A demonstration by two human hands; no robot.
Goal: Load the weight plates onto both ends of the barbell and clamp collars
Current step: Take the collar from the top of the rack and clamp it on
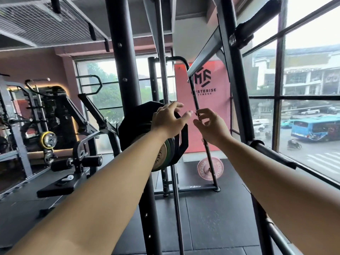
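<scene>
A stack of weight plates (181, 142) hangs on the bar end at mid-frame: black octagonal ones, a green one and a tan one (161, 159) nearest me. My left hand (168, 120) reaches over the stack's top edge with fingers spread, touching or just above the black plate. My right hand (211, 127) is to its right with fingers curled in front of a thin slanted black rod (193, 92). Whether it grips the rod or something small is hidden. No collar is visible.
A thick black upright (125, 70) and a chrome guide rod (162, 57) stand right behind the plates. A pink plate (202, 169) leans on the floor beyond. A padded bench (58, 188) and a yellow-plated machine (48, 138) are left. Large windows (303, 89) with a rail run along the right.
</scene>
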